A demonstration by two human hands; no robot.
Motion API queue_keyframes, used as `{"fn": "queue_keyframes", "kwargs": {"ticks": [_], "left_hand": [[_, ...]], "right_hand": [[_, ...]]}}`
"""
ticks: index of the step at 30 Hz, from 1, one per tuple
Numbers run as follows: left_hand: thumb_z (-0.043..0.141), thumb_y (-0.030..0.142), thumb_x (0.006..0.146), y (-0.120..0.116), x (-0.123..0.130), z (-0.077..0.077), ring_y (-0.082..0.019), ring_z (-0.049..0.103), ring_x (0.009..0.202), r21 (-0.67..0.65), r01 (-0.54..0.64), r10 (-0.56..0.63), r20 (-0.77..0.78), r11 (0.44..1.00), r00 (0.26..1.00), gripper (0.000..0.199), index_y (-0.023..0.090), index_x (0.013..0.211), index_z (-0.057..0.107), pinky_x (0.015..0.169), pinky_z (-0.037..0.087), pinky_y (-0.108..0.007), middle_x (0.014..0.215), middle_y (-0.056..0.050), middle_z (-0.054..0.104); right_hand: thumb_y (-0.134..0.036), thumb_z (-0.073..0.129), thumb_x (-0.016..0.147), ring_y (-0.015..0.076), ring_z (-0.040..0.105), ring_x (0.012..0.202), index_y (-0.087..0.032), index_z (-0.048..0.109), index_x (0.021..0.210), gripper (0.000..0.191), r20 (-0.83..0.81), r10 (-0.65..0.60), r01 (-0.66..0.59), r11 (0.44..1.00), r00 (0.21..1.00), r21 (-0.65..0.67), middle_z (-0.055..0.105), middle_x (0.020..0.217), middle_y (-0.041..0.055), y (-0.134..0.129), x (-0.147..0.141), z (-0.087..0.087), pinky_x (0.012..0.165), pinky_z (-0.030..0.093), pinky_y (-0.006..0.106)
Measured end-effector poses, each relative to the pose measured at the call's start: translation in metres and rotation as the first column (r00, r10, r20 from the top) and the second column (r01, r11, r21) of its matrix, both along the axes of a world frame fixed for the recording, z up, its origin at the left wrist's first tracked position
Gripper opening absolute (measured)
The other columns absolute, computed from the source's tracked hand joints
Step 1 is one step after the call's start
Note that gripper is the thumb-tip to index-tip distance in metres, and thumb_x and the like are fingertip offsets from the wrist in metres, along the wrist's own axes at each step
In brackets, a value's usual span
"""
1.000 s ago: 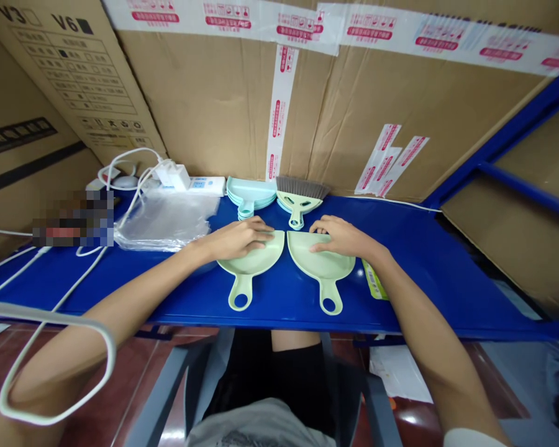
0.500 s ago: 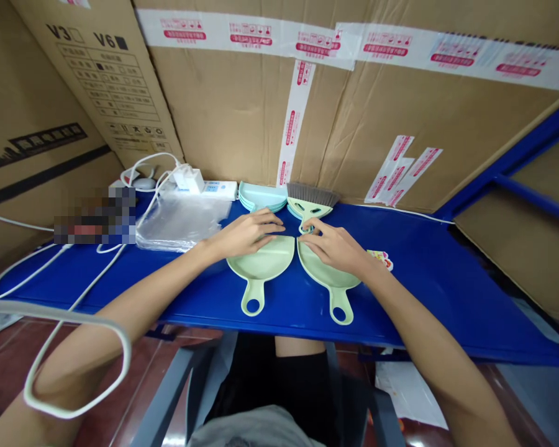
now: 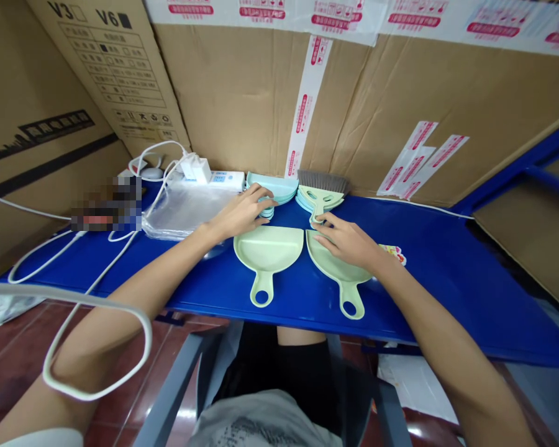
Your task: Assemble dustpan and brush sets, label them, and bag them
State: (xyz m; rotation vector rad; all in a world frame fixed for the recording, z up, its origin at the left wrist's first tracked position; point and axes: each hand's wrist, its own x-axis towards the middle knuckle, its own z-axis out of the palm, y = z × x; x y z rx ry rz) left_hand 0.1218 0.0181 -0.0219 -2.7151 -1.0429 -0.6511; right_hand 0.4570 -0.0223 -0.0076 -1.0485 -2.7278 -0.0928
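Observation:
My left hand (image 3: 248, 212) is at the handle end of a stack of light blue dustpans (image 3: 279, 186), its fingers curled over the handles. My right hand (image 3: 347, 242) pinches the handle of a pale green hand brush (image 3: 317, 202) with grey bristles, which lies on more blue pieces. In front of my hands, two pale green dustpans lie side by side, handles towards me. The left green dustpan (image 3: 270, 251) is in plain sight. My right hand and wrist cover part of the right green dustpan (image 3: 351, 292).
A pile of clear plastic bags (image 3: 190, 208) lies on the blue table (image 3: 447, 279), before a white power strip (image 3: 228, 180). White cables (image 3: 97, 279) loop across the left side. Cardboard (image 3: 242, 93) walls the back. A small colourful card (image 3: 394, 253) lies by my right wrist.
My left hand has moved from over the left green dustpan back to the blue dustpans' handles. My right hand stays at the brush handle. The camera view has shifted slightly.

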Motion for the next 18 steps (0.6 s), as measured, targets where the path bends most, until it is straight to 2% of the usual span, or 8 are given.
{"fn": "queue_keyframes", "kwargs": {"ticks": [8,12,15,18], "left_hand": [[0.067,0.021,0.097,-0.002,0.003,0.000,-0.038,0.053,0.132,-0.005,0.009,-0.009,0.000,1.000,1.000,0.043,0.019,0.140,0.068,0.105,0.057,-0.058,0.137,-0.017,0.062],[0.069,0.027,0.099,-0.002,0.004,0.001,-0.038,0.054,0.130,0.016,0.019,-0.019,0.008,1.000,1.000,0.045,0.018,0.143,0.065,0.105,0.056,-0.056,0.136,-0.018,0.062],[0.064,0.041,0.105,-0.005,0.005,0.003,-0.038,0.056,0.127,0.042,0.010,-0.011,0.033,0.999,0.999,0.049,0.014,0.147,0.061,0.105,0.055,-0.056,0.133,-0.019,0.063],[0.053,0.047,0.110,-0.007,0.007,0.005,-0.038,0.056,0.125,0.064,-0.008,0.002,0.096,0.998,0.995,0.052,0.011,0.148,0.059,0.108,0.051,-0.057,0.134,-0.022,0.063]], "right_hand": [[-0.031,0.041,0.111,0.0346,0.071,0.119,-0.016,0.080,0.119,0.042,-0.077,0.017,-0.020,0.999,0.997,-0.039,0.066,0.135,0.0200,0.007,-0.002,-0.006,0.105,0.059,0.053],[-0.032,0.044,0.110,0.0328,0.072,0.115,-0.014,0.077,0.126,0.041,-0.200,-0.007,0.006,1.000,0.980,-0.009,0.063,0.138,0.0207,0.009,0.000,-0.003,0.109,0.058,0.054],[-0.033,0.052,0.106,0.0345,0.069,0.124,-0.018,0.073,0.137,0.040,-0.373,-0.057,0.078,0.996,0.926,0.040,0.058,0.145,0.0196,0.014,0.006,0.001,0.115,0.055,0.056],[-0.036,0.062,0.101,0.0335,0.070,0.126,-0.020,0.070,0.141,0.044,-0.585,-0.086,0.115,0.993,0.807,0.012,0.054,0.148,0.0175,0.024,0.018,0.006,0.117,0.056,0.054]]}}
